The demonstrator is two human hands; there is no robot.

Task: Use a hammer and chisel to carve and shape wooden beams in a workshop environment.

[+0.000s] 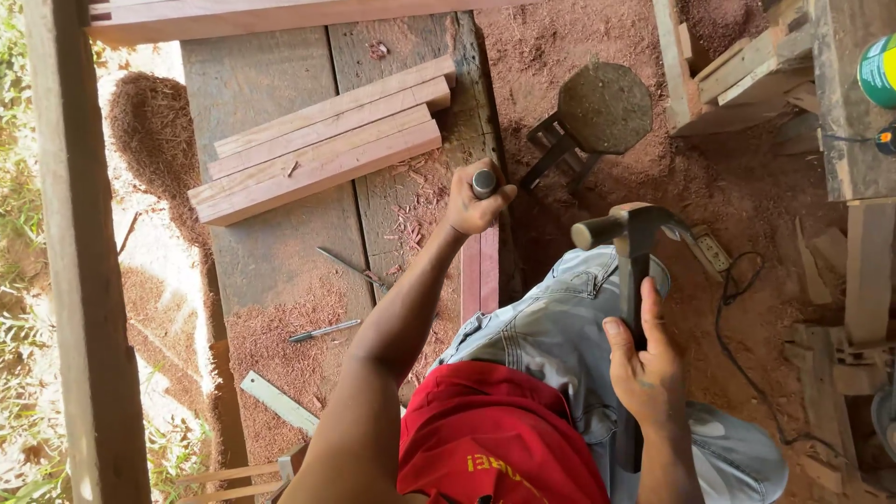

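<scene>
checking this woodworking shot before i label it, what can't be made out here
- Head view: the blade of the chisel is hidden by the left hand, so where it meets the red wood piece cannot be seen.
- Head view: the hammer handle's lower end is hidden by the right hand.
- Head view: the green can is cut off by the right edge.
- Head view: the thin tools on the bench are too small to identify.

We see the left arm stretched forward and almost straight, bare to the shoulder, wrist level. Left hand (476,198) makes a closed fist, thumb wrapped over the fingers, knuckles facing away from us. Right forearm lies close to the body, elbow bent. Right hand (642,366) is curled in a grip, thumb pointing forward, fingers (655,317) folded round.
</scene>
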